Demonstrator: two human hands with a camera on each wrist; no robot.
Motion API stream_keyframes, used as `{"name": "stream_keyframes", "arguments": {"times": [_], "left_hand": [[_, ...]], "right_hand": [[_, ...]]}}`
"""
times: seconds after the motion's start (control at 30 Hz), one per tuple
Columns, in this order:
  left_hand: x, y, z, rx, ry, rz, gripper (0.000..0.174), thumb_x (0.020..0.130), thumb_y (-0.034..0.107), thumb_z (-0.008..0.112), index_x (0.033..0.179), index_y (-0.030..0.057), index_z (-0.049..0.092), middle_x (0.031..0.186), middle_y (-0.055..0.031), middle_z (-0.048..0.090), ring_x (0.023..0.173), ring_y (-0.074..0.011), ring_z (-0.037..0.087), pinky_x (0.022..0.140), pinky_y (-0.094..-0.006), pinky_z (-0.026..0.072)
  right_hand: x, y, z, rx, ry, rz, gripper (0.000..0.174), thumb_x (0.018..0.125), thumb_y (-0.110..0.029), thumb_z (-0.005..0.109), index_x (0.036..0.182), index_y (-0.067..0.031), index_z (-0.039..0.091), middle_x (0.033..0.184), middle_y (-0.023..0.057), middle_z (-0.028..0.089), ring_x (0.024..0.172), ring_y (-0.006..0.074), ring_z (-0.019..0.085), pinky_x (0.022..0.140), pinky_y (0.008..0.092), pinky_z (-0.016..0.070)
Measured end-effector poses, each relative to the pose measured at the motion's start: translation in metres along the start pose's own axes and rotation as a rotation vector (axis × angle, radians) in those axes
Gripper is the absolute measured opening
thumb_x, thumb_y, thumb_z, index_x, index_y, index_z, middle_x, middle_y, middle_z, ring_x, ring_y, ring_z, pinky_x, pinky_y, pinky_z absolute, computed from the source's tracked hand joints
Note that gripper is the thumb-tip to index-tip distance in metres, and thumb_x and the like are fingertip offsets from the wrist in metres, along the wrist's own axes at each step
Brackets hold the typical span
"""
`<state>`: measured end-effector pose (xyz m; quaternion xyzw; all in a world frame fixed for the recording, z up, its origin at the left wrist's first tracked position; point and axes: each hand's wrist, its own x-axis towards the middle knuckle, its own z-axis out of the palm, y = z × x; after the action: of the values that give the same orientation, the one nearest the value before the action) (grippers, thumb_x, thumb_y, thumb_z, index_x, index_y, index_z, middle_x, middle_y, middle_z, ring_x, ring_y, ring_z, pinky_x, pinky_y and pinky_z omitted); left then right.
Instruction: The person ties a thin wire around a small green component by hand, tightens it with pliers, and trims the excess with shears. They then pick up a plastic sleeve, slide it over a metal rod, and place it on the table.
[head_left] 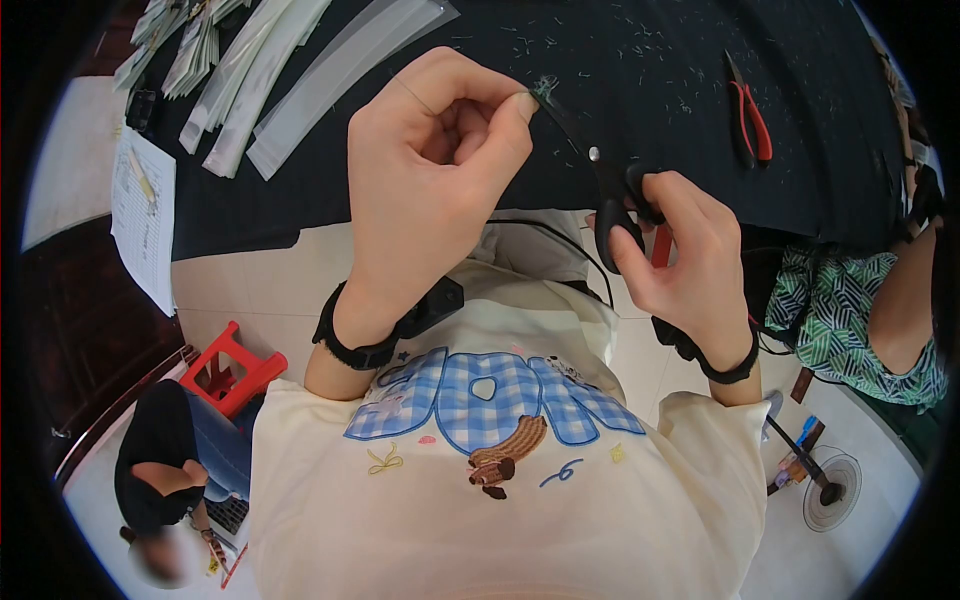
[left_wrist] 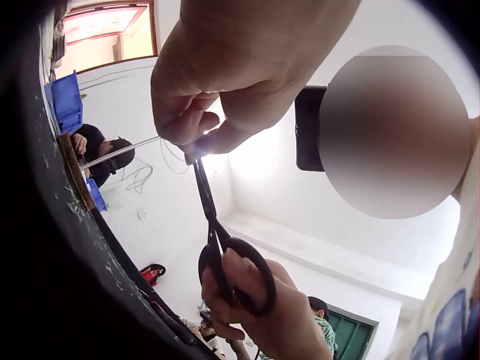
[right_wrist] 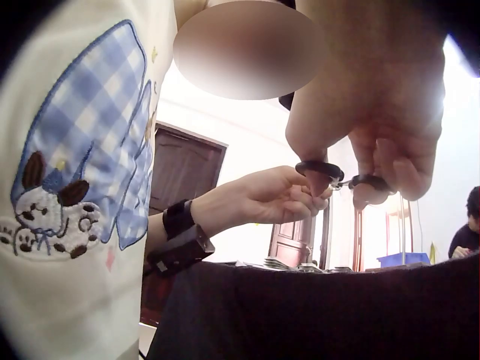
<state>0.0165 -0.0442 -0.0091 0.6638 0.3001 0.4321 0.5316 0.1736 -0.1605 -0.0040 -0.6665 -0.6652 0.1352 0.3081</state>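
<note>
Black scissors (head_left: pixel 594 154) are held in the right hand (head_left: pixel 690 255), thumb and fingers through the handle loops. Their blade tips reach the pinched thumb and forefinger of the left hand (head_left: pixel 435 160). A fine thread trails from that pinch; what else lies between the fingertips is too small to tell. In the left wrist view the scissors (left_wrist: pixel 212 225) point up to the left hand (left_wrist: pixel 225 82), with the right hand (left_wrist: pixel 262 307) below. The right wrist view shows the right hand (right_wrist: pixel 367 112) on the loops and the left hand (right_wrist: pixel 281 196) beyond.
Red-handled pliers (head_left: pixel 750 120) lie on the black cloth (head_left: pixel 640 200) at the right, among scattered thread bits. Clear plastic sleeves (head_left: pixel 340 85) and bundled strips (head_left: pixel 200 45) lie at the upper left, with a written sheet (head_left: pixel 145 220) by the table's left edge. Other people sit nearby.
</note>
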Motion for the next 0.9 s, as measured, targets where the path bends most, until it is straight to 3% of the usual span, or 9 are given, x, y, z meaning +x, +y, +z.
{"name": "stream_keyframes", "arguments": {"times": [0.27,0.33,0.77,0.83,0.9], "left_hand": [[-0.0003,0.0013,-0.0019,0.02,-0.006,0.019,0.004,0.075,-0.006,0.058,0.073,-0.0035,0.058,0.069,0.0033,0.046,0.051,0.0007,0.037,0.046,-0.0155,0.0283],[-0.0012,0.003,-0.0059,0.115,-0.077,0.001,0.004,0.081,-0.004,0.058,0.085,-0.0044,0.059,0.077,-0.0004,0.053,0.063,-0.0029,0.048,0.055,-0.0147,0.0347],[-0.0009,0.0035,-0.0061,0.152,-0.091,0.048,0.004,0.08,-0.005,0.057,0.084,-0.0042,0.059,0.079,-0.001,0.054,0.063,-0.0026,0.048,0.054,-0.0144,0.0351],[-0.0001,0.0027,-0.0022,0.078,-0.022,0.077,0.003,0.075,-0.006,0.059,0.073,-0.0034,0.058,0.069,0.0019,0.047,0.052,-0.0005,0.038,0.045,-0.0157,0.0278],[-0.0011,0.005,-0.0054,0.113,-0.056,0.06,0.001,0.078,-0.005,0.058,0.078,-0.0037,0.059,0.074,0.0008,0.05,0.058,-0.0015,0.043,0.05,-0.0149,0.0314]], "right_hand": [[0.0,-0.0001,-0.0014,-0.014,-0.004,-0.023,0.025,0.063,-0.008,0.07,0.079,0.0007,0.053,0.064,0.0081,0.051,0.053,0.0206,0.051,0.047,0.0282,0.0412],[0.0,-0.0007,-0.0009,-0.004,0.014,-0.03,0.024,0.063,-0.007,0.07,0.079,0.0005,0.053,0.063,0.0078,0.051,0.052,0.0202,0.051,0.047,0.0281,0.0409],[-0.0003,0.0001,-0.0018,-0.021,0.025,-0.042,0.023,0.063,-0.007,0.07,0.078,-0.0001,0.054,0.06,0.0071,0.049,0.05,0.0191,0.049,0.044,0.0279,0.0388],[-0.0003,0.0007,-0.0022,-0.014,0.042,-0.074,0.023,0.063,-0.007,0.071,0.077,0.0001,0.054,0.059,0.007,0.048,0.049,0.0192,0.048,0.043,0.0281,0.0378],[-0.0011,0.0018,-0.0028,-0.012,0.037,-0.077,0.024,0.063,-0.007,0.071,0.077,0.0002,0.054,0.059,0.0071,0.048,0.048,0.0193,0.048,0.043,0.0282,0.0375]]}}
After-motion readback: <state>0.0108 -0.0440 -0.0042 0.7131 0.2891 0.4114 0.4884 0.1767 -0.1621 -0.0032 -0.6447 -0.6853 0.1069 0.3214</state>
